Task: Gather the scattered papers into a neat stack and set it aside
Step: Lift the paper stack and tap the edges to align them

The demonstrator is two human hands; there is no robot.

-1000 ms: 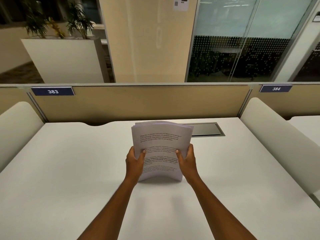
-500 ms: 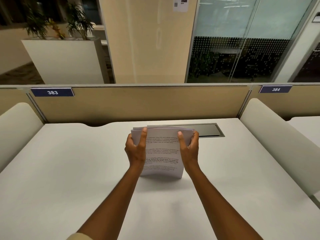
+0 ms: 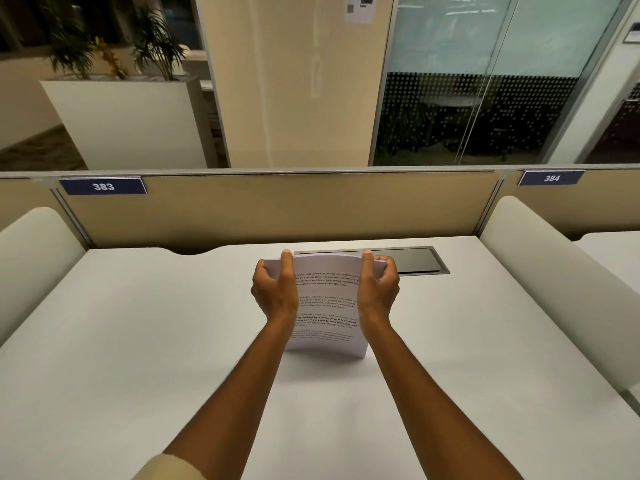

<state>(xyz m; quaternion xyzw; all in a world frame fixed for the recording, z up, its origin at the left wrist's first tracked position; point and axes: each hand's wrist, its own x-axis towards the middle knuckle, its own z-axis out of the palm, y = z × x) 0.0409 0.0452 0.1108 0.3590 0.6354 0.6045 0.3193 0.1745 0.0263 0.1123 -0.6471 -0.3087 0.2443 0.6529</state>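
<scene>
Both hands, the left hand [image 3: 273, 292] and the right hand [image 3: 378, 289], pinched the papers [image 3: 327, 306] by the top corners, standing on the bench [image 3: 138, 341]. They looked light and bendy.

Warm, fairly dim indoor light is falling from overhead, leaving the white surface [image 3: 138, 341] evenly lit and faintly yellowish. A soft shadow is pooling just in front of the stack of papers [image 3: 327, 306], and the forearms are casting only faint shade. The glass wall [image 3: 485, 81] is reflecting ceiling lights as pale streaks. Straight edges are bowing toward the frame's borders from the wide lens. Printed text is staying slightly soft.
</scene>
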